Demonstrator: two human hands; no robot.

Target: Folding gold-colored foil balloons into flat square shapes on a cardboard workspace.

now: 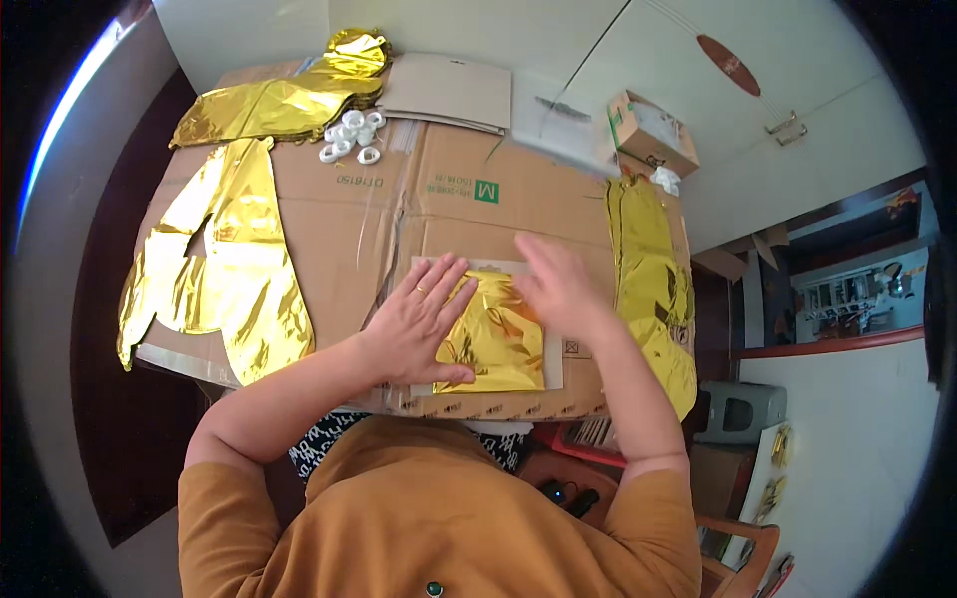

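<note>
A folded gold foil balloon lies in front of me as a flat, crinkled square. Under it is a thin grey card, its edges showing around the foil. My left hand rests on the foil's left side, palm down with fingers stretched out. My right hand is at the upper right of the square, fingers extended and slightly blurred; whether it touches the foil I cannot tell. Neither hand grips anything.
Flat cardboard covers the table. An unfolded gold foil balloon lies left, stacked gold foil balloons behind it, more gold foil right. White ribbon rolls, grey cards and a small open box stand along the back.
</note>
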